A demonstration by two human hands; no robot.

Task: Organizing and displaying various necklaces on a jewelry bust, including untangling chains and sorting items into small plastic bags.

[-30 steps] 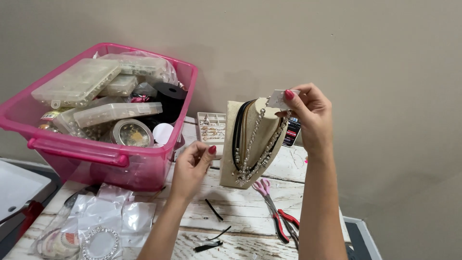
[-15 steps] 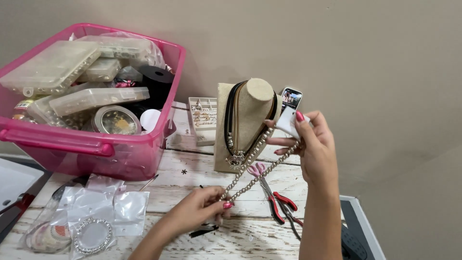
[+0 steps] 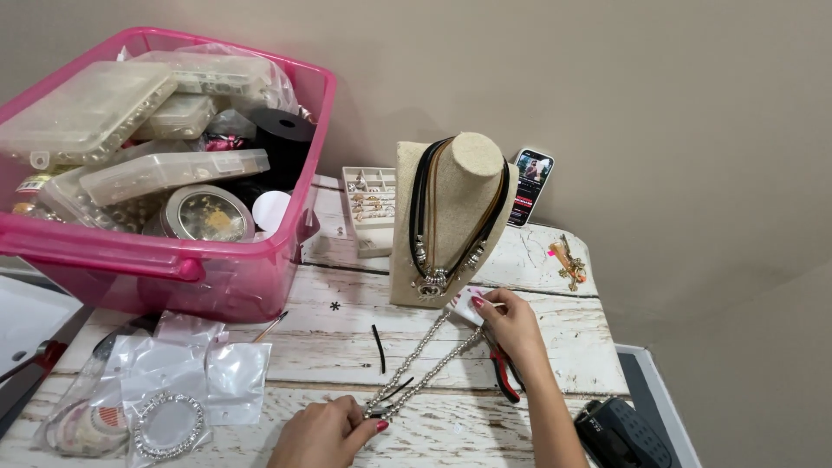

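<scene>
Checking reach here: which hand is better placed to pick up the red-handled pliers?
Right, probably. The right hand lies directly beside the red-handled pliers; the left hand pinches the silver bead chain farther away.

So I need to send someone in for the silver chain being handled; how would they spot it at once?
Start at the beige bust stand in the middle of the whitewashed wooden table. In front of its base, the silver bead necklace stretches between the left hand and right hand. Unlike the dark cord necklaces hanging on the bust, it is all metal and lies low over the tabletop.
</scene>
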